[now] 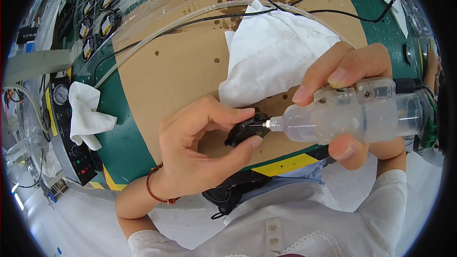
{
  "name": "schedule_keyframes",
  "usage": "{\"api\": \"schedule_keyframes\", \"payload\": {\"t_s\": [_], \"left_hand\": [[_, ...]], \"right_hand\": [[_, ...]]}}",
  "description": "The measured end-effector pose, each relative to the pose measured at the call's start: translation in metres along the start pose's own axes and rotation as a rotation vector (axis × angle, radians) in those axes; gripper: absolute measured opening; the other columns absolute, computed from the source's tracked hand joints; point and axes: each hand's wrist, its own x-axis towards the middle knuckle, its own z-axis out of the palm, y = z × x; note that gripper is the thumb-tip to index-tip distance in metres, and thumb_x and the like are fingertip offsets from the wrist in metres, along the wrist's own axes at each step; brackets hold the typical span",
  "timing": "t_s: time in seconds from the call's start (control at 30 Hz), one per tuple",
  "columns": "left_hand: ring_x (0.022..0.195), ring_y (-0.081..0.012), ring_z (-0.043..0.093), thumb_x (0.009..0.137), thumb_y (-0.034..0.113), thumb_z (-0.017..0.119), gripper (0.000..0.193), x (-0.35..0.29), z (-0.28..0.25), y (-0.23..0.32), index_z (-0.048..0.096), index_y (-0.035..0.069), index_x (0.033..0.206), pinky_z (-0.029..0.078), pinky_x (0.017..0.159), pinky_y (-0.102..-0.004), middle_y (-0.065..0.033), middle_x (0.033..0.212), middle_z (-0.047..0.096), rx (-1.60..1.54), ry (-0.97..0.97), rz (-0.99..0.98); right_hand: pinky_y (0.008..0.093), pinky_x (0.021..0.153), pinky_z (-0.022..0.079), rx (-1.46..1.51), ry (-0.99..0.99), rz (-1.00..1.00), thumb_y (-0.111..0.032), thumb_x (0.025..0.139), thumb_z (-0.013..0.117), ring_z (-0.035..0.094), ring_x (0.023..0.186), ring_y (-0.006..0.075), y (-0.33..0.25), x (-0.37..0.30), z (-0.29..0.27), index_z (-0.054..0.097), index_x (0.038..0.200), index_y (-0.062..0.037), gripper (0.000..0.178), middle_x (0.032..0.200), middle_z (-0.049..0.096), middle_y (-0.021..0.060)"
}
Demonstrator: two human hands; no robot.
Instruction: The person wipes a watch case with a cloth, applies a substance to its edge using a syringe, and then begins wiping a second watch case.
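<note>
Between thumb and fingers, my left hand [195,145] pinches a small round black part [245,131] by its edges, tilted up above the cardboard. My right hand [354,90] wraps around a clear dispensing syringe [300,123], held nearly level. Its thin needle points left and reaches the face of the black part; whether the tip touches cannot be made out. A translucent sleeve [340,116] with small screws surrounds the barrel, and a green cap [430,131] closes its rear end. Behind both hands lies a crumpled white cloth [276,50].
Brown cardboard [176,76] with dark stains covers the green table. A dispenser control box [71,135] with a gauge stands at the left, a second white cloth [88,114] against it. Several black round parts sit in a clear tray [97,14]. A black cable [204,16] and clear hose cross behind.
</note>
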Motion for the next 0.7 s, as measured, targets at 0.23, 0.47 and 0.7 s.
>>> {"api": "schedule_keyframes", "payload": {"t_s": [0.23,0.47,0.7], "left_hand": [[0.072,-0.008,0.056,0.064,-0.009,0.068,0.024,0.0004,-0.0012,-0.0009,0.058,-0.007,0.086,0.045,0.064,-0.0187,-0.0067,0.08,0.057,-0.045,-0.011,0.004],[0.076,-0.0101,0.056,0.064,-0.012,0.066,0.025,0.0006,-0.0007,-0.0016,0.057,-0.007,0.087,0.046,0.069,-0.0207,-0.0082,0.082,0.057,-0.097,-0.025,0.027],[0.078,-0.0128,0.058,0.064,-0.013,0.065,0.026,0.0008,-0.0009,-0.0026,0.055,-0.006,0.087,0.047,0.072,-0.0234,-0.0104,0.084,0.058,-0.115,-0.029,0.026]], "right_hand": [[0.0261,0.069,0.046,-0.04,-0.056,-0.021,-0.031,0.066,0.072,0.055,0.076,0.0163,-0.0004,0.0027,-0.0025,0.035,0.102,-0.0107,0.055,0.09,0.053,0.0127],[0.0267,0.07,0.047,0.011,-0.006,0.011,-0.031,0.066,0.072,0.055,0.076,0.0167,-0.0014,0.0008,0.0019,0.035,0.102,-0.0111,0.055,0.09,0.053,0.0123],[0.0259,0.069,0.046,-0.019,0.002,0.008,-0.03,0.066,0.072,0.055,0.075,0.0159,-0.0015,0.0011,0.0011,0.036,0.101,-0.0107,0.054,0.089,0.054,0.0123]]}}
